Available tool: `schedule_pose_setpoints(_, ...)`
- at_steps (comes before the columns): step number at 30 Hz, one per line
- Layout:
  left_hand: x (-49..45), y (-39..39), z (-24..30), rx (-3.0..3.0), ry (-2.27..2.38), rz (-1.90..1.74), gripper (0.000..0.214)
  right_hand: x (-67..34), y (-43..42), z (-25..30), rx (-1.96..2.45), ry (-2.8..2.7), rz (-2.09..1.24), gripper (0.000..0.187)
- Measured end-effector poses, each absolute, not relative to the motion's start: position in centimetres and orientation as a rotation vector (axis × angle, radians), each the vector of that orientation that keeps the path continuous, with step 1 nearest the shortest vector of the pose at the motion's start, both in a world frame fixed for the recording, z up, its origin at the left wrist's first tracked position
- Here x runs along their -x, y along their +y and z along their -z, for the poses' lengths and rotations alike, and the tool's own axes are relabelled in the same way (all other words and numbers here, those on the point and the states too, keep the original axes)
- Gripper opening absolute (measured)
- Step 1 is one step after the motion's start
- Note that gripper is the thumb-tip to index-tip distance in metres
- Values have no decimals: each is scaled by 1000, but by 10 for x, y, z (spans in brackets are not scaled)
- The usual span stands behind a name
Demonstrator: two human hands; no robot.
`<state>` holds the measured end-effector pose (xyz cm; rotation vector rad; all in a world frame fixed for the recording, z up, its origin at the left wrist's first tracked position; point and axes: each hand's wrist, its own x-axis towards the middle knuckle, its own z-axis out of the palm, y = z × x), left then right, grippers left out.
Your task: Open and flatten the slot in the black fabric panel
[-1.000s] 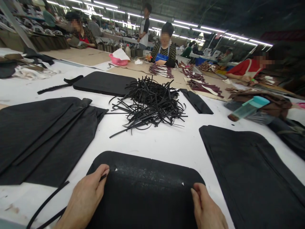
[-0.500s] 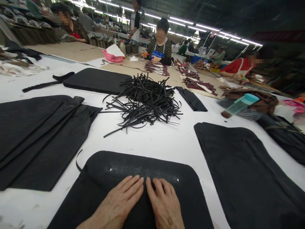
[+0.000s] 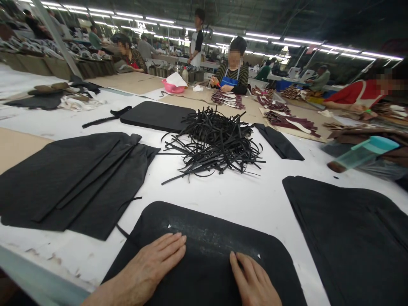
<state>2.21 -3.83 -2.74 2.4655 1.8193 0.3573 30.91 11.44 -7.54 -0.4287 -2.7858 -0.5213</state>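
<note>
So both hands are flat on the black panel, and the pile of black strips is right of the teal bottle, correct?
Not quite. The head view shows the strips left of the teal bottle, mid-table. The rest holds: the left hand and right hand lie flat on the black panel.

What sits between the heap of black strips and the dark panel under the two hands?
Only bare white table, seen in the head view, separates the strip heap from the panel.
</note>
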Motion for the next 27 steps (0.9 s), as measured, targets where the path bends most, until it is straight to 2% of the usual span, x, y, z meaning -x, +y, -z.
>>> schedule_pose_setpoints(7, -9, -47, 32, -2399, 1987, -521, 74, -312, 115, 66, 467, -2751, 451, 48)
schedule_pose_setpoints(13, -5, -53, 41, -2492, 2044, -514, 78, -315, 112, 48, 538, -2729, 407, 46)
schedule_pose_setpoints(18, 11, -61, 69, -2641, 2076, -523, 75, -332, 109, 38, 758, -2702, 316, 42)
schedule_pose_setpoints(23, 19, -65, 99, -2522, 2161, -492, 77, -334, 108, 39, 911, -2630, 253, 40)
schedule_pose_setpoints(27, 22, -68, 105, -2426, 2145, -620, 71, -341, 111, 36, 1042, -2596, 269, 35)
